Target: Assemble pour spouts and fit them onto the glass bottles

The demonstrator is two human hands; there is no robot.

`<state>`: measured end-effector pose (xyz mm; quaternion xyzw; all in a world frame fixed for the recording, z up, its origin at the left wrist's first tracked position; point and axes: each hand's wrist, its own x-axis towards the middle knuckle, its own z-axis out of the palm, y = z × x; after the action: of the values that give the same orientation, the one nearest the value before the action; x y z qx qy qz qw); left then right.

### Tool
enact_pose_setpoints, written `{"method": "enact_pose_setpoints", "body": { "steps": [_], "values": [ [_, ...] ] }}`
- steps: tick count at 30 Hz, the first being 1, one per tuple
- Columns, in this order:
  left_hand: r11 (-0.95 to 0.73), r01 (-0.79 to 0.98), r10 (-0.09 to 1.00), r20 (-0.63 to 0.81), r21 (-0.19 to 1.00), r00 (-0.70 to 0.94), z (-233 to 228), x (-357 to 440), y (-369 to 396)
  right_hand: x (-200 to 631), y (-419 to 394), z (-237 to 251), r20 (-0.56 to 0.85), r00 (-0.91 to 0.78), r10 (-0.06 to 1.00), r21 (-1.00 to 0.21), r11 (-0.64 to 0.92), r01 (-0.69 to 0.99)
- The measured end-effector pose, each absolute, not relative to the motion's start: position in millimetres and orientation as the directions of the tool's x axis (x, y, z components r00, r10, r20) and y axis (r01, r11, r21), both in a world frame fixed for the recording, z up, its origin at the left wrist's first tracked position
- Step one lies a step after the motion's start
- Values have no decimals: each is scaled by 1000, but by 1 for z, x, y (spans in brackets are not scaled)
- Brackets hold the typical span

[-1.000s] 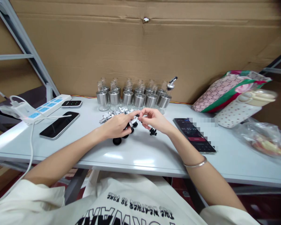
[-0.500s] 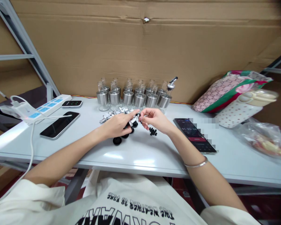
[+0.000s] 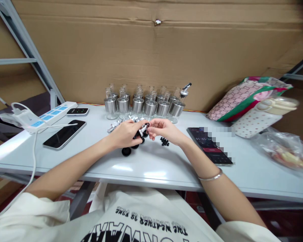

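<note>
In my left hand (image 3: 127,133) is a silver pour spout (image 3: 143,129), its end pointing to the right. My right hand (image 3: 164,129) meets it there, thumb and fingers pinched around a small black piece (image 3: 147,125) at the spout's end. The fingers partly cover that contact. Behind my left hand lies a heap of silver spout parts (image 3: 113,126). Round black stoppers (image 3: 126,152) sit under and in front of this hand. Below my right hand is a little cluster of small black pieces (image 3: 164,141).
Glass bottles with steel sleeves (image 3: 150,108) stand in rows at the back; one carries a fitted pour spout (image 3: 185,90). Left are a phone (image 3: 65,134) and a power strip (image 3: 54,114). Right are another phone (image 3: 209,146), a tumbler (image 3: 259,119) and a plastic bag (image 3: 288,151).
My right hand has shifted slightly left, bringing its pinched fingers and the small black piece up against the spout's end. My left hand has turned a little, still holding the spout.
</note>
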<state>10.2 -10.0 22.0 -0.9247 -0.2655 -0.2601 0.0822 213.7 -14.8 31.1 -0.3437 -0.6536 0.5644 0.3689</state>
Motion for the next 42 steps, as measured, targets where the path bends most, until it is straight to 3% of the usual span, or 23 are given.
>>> {"method": "enact_pose_setpoints", "body": {
  "steps": [15,29,42],
  "values": [
    [-863,499,371,561,-87,740,19,11,-8,215,-12,30,73,-490,868,-988,131,86],
    [-832,554,469,514,-15,718,23,11,-8,217,-11,30,105,-455,884,-985,154,72],
    [-836,549,472,497,-10,728,23,11,-10,218,-10,30,60,-525,849,-984,139,113]
  ]
}}
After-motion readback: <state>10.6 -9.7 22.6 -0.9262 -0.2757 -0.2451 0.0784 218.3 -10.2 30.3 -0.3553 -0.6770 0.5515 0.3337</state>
